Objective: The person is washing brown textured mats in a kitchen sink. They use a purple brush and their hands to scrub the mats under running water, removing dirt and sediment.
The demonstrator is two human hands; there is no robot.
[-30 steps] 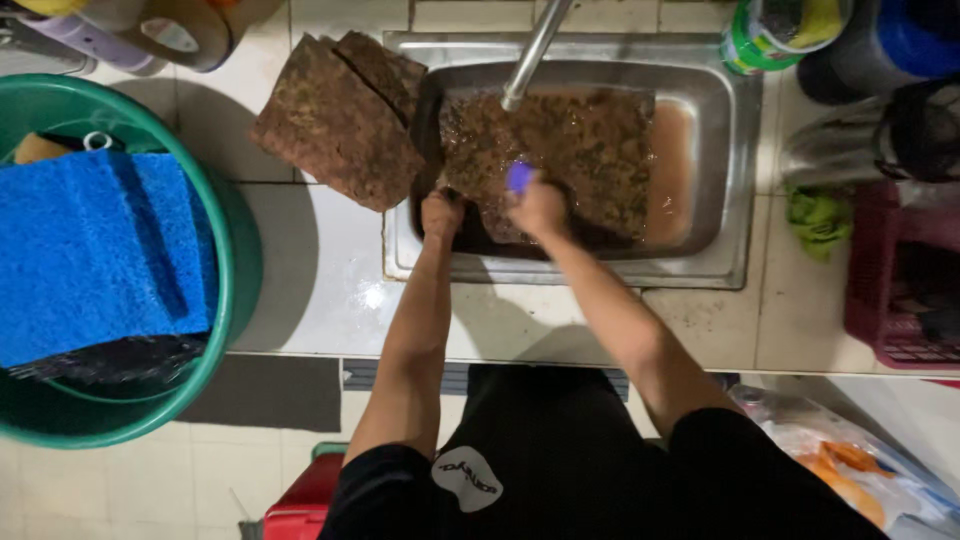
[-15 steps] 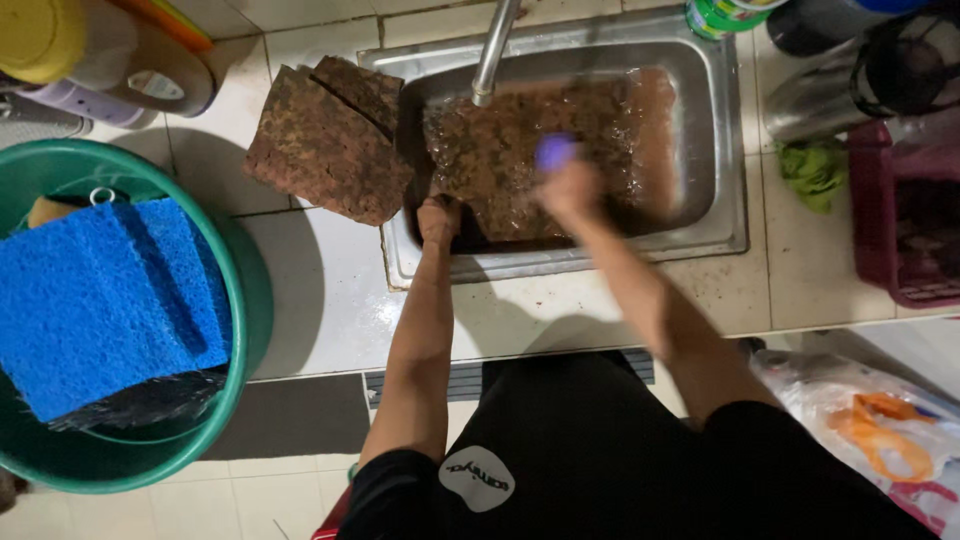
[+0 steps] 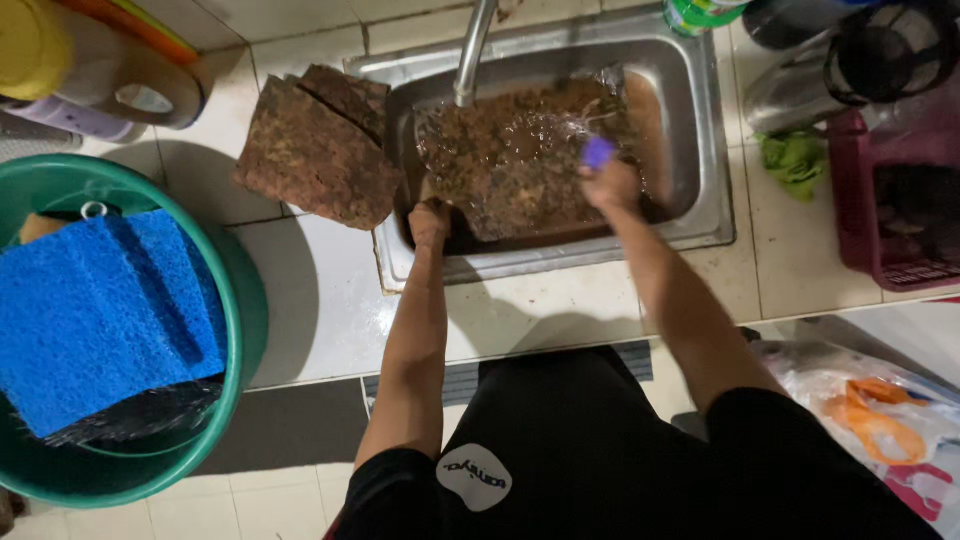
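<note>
my left hand [image 3: 430,218] grips the near edge of the brown mat [image 3: 520,160] lying in the steel sink [image 3: 705,130] under the tap [image 3: 472,50]. my right hand [image 3: 612,182] is closed on a small purple thing [image 3: 598,152], possibly a brush, pressed to the mat. more brown mats [image 3: 315,150] lean beside the sink.

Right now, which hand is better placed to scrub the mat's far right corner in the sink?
Right. The right hand already holds the purple scrubber on the dirty mat near that corner, while the left hand grips the mat's near left edge, probably steadying it.
</note>
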